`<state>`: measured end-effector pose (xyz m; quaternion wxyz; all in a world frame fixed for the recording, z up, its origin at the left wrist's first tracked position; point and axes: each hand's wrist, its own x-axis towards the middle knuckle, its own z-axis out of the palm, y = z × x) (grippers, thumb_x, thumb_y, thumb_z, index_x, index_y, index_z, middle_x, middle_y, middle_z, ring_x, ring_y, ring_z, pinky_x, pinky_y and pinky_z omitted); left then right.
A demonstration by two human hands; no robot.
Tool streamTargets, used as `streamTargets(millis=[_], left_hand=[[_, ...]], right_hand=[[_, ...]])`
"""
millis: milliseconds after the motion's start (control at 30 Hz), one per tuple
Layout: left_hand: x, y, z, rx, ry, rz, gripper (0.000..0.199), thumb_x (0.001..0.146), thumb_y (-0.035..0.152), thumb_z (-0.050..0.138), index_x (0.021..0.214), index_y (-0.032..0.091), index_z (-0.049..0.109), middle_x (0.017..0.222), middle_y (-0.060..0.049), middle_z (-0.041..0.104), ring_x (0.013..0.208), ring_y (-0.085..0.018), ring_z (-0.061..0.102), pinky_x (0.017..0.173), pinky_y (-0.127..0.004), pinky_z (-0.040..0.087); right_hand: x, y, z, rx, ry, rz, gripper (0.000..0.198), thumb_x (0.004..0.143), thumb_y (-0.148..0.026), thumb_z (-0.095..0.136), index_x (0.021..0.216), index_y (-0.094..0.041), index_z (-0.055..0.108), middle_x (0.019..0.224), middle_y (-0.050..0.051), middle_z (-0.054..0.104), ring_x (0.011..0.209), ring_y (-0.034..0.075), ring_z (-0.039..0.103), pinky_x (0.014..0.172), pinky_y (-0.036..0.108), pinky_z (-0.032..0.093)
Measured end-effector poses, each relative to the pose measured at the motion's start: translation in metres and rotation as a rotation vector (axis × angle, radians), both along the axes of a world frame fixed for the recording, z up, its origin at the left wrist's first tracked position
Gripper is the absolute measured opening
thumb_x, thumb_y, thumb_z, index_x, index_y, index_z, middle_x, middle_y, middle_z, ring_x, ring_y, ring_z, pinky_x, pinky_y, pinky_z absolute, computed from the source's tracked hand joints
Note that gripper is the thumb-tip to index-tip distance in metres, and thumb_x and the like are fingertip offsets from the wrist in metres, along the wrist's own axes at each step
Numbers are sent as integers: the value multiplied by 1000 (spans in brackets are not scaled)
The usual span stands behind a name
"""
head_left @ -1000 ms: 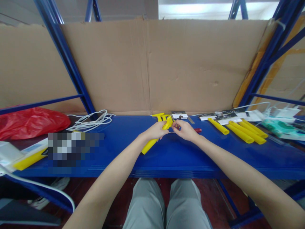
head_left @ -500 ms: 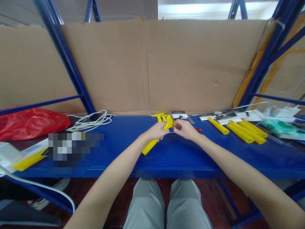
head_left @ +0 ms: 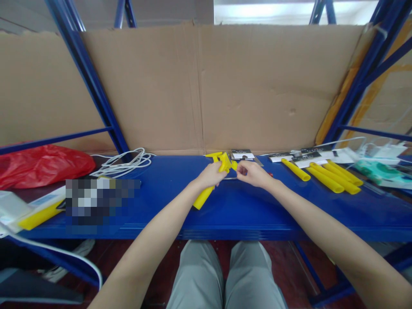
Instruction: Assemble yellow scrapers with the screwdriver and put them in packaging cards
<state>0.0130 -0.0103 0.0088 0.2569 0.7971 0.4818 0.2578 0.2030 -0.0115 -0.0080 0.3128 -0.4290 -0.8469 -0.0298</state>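
Note:
My left hand (head_left: 210,174) is wrapped round a yellow plastic tool (head_left: 204,198), whose tubular handle points down towards me. The tool's angular yellow head (head_left: 225,162) sticks out past my thumb. Just right of that head, my right hand (head_left: 252,173) pinches a small yellow piece (head_left: 234,165), with a narrow gap between piece and head. A screwdriver with a red handle (head_left: 271,174) lies behind my right hand, its thin shaft running under both hands. Another yellow part (head_left: 214,154) lies at the back edge, partly hidden by my left hand.
Several yellow tubes (head_left: 327,179) with black-and-white packages (head_left: 309,159) lie on the right of the blue table (head_left: 154,210). To the left are a white cable coil (head_left: 128,163), a red plastic bag (head_left: 48,167) and a blurred-out patch. Cardboard (head_left: 199,86) stands behind.
My right hand has drawn slightly right, away from the tool's head, and the small yellow piece now shows at its fingertips. My left hand and the tool have shifted only a little.

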Motion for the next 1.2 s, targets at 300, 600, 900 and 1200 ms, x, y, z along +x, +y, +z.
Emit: streamTargets(millis=[300, 600, 900, 1200], left_hand=[[-14, 15, -2, -83, -100, 75, 25, 75, 15, 43, 97, 10, 54, 45, 4, 50, 33, -11, 48, 38, -21, 42], [-9, 14, -6, -91, -97, 29, 23, 77, 18, 46, 97, 11, 53, 44, 5, 49, 33, -11, 47, 36, -21, 39], [-10, 12, -6, -105, -95, 38, 23, 77, 19, 47, 97, 11, 55, 45, 4, 50, 35, -12, 49, 38, -22, 40], [-10, 10, -5, -92, -96, 38, 22, 78, 18, 47, 97, 11, 55, 46, 4, 49, 35, -11, 47, 37, -21, 39]], right_hand=[[52, 21, 9, -138, -5, -404, 6, 70, -17, 53, 69, -18, 58, 71, 4, 66, 64, 15, 58, 62, 24, 40], [51, 45, 13, -384, -326, -440, 16, 71, -13, 52, 62, -15, 65, 64, 4, 66, 62, 15, 59, 57, 23, 38], [46, 68, 6, -364, -494, -425, 22, 79, -13, 48, 72, -14, 69, 76, 10, 70, 67, 18, 61, 59, 24, 38], [42, 78, 3, -309, -550, -444, 26, 86, -16, 42, 90, -13, 68, 89, 14, 70, 80, 22, 64, 65, 27, 41]])
